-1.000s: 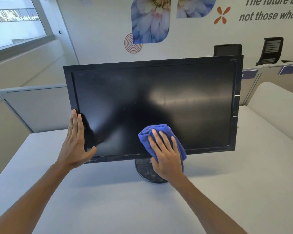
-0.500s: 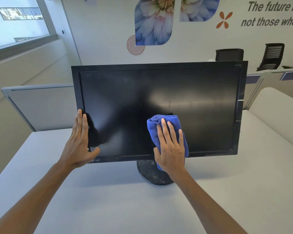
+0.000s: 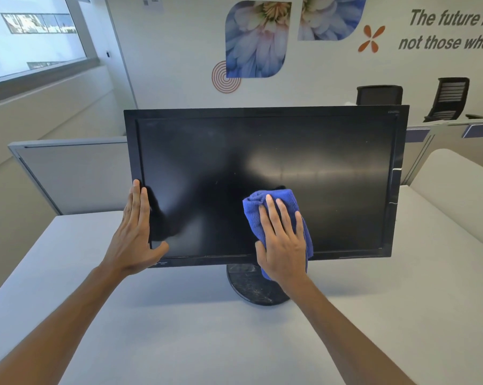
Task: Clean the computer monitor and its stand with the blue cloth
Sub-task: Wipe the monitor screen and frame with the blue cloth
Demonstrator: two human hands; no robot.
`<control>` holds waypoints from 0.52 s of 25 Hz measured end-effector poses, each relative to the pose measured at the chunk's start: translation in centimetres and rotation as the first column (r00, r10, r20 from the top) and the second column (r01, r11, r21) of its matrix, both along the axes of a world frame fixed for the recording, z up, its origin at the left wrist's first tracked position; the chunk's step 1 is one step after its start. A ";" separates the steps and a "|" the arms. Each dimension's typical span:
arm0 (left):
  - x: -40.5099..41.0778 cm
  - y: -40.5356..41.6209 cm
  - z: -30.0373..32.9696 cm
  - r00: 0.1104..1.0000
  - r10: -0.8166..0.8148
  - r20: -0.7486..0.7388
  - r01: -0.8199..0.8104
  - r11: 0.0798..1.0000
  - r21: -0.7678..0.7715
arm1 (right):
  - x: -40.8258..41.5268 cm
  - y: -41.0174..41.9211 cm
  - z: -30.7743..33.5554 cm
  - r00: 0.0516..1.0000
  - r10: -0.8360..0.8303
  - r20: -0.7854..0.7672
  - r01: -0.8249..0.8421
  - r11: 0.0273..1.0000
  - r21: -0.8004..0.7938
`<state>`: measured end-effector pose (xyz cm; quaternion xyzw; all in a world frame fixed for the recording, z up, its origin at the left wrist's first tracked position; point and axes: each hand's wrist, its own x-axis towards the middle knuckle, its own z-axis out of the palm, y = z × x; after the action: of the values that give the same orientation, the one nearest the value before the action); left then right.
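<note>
On the pale surface (image 3: 179, 315), the right hand (image 3: 283, 245) lays straight, slightly spread fingers (image 3: 273, 215) flat on the blue cloth (image 3: 268, 198), pressing it against the lower middle of the monitor (image 3: 304, 162) screen, above the round stand (image 3: 248, 287). The left hand (image 3: 136, 234) braces the monitor's lower left edge, fingers straight and together, thumb out on the bezel. Two office chairs (image 3: 446, 95) stand behind.

Two bare forearms enter from the lower corners, no sleeve showing on either up to the frame's edge. The left hand (image 3: 136, 240) and right hand (image 3: 283, 245) are bare too: no gloves, rings, watch or wristband visible. The fingernails are short and plain. Each hand shows four long fingers and a thumb.
</note>
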<state>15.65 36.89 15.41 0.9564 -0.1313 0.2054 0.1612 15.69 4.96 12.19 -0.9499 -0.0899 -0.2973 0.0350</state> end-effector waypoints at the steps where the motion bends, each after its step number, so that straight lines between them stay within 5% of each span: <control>1: 0.0 0.0 0.0 1.000 -0.001 -0.001 0.001 1.000 0.003 | 0.2 0.2 0.2 1.000 0.004 0.004 -0.004 1.000 0.009; 6: -0.2 -0.2 0.1 1.000 -0.004 0.002 0.004 1.000 -0.004 | -1.6 0.3 -2.5 0.996 0.086 0.004 -0.086 0.994 -0.070; 13: -0.5 -0.3 0.1 1.000 -0.014 -0.001 0.014 1.000 -0.026 | 3.3 4.6 5.2 0.995 0.090 0.048 -0.086 0.994 -0.068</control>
<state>15.19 36.63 15.47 0.9534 -0.1349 0.2054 0.1752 18.99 9.53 17.42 -0.9378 -0.1423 -0.3164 0.0144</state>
